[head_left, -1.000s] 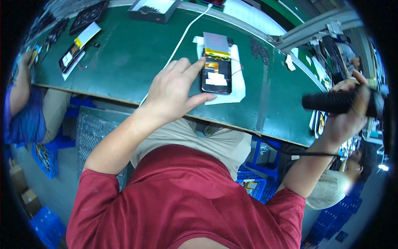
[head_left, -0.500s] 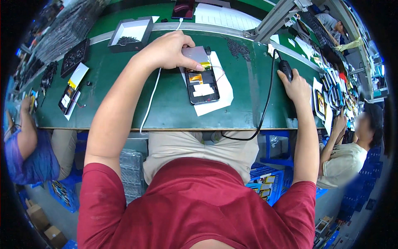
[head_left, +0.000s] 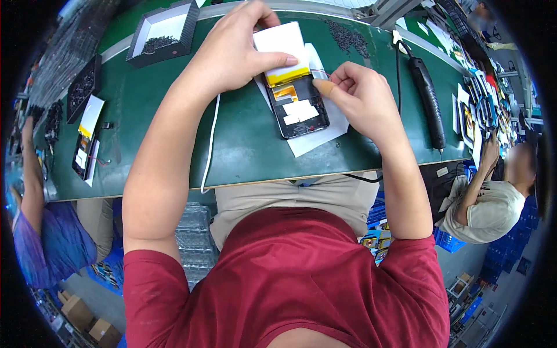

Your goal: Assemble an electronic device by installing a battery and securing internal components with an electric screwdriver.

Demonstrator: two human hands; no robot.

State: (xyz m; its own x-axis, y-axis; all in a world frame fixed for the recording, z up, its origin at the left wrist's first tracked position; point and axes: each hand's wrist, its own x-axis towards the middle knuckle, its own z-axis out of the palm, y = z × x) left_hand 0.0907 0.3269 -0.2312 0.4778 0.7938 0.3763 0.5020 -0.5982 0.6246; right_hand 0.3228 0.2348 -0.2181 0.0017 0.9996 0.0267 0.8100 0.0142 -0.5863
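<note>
My left hand (head_left: 235,55) grips a flat battery (head_left: 281,43), pale with a yellow taped edge, thumb on top and fingers behind. The battery is tilted over the far end of an opened phone (head_left: 310,125), whose dark inside shows an orange flex strip and white patches. Beneath the phone lies a white sheet (head_left: 318,144). At the phone's right edge my right hand (head_left: 368,101) is closed, thumb against fingers, on thin wires (head_left: 318,71) that run from the battery's edge. The wire ends are hidden by the fingers. To the right, a black electric screwdriver (head_left: 427,95) lies on the green table.
Small black parts fill a box (head_left: 188,29) at back left and lie in a loose pile (head_left: 346,37) at back right. Another opened phone (head_left: 83,152) sits at left. A white cable (head_left: 213,145) crosses the table. People work on both sides; phone parts (head_left: 484,110) crowd the right.
My right hand has let go of the electric screwdriver and moved left to the phone's wires. My left hand has tilted the battery so its white face with the yellow edge shows.
</note>
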